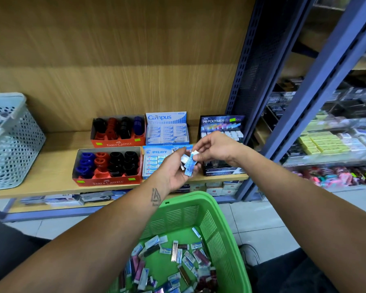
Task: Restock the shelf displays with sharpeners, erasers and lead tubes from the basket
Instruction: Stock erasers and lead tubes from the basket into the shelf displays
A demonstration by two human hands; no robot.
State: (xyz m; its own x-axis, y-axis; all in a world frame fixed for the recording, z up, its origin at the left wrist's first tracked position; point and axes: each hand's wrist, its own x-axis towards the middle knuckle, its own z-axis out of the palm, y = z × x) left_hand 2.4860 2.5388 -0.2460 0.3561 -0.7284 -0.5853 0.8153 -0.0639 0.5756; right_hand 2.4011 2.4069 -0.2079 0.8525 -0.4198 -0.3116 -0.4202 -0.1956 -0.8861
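basket: green plastic basket [218, 227] nearest the camera, low centre, on the floor side of the shelf – bottom littered with loose erasers [187, 262] in blue-white sleeves and dark lead tubes [200, 255]
shoe: white shoe [250, 254] just right of the basket, on the tiled floor
left hand: left hand [175, 174] palm up above the basket's far rim, fingers curled round a small bunch of items – one eraser in a blue sleeve [189, 166] sticks up from it, the others too blurred to tell
right hand: right hand [218, 149] just right of the left, fingers together, pinching the white top end of that blue-sleeved eraser
shelf: wooden shelf [57, 166] behind the hands, wood-grain back panel
front row: red box of sharpeners [108, 166] at left, blue, red and black ones upright inside; Pilot eraser box [154, 161] beside it, partly hidden by the left hand
back row: second red sharpener box [118, 132]; Campus eraser box [167, 129] to its right; black Hi-Polymer display [222, 126] further right, behind the right hand
far left: pale perforated bin [11, 142] on the same shelf, well apart from the boxes
right: blue metal upright [325, 79], with blurred stocked shelves beyond
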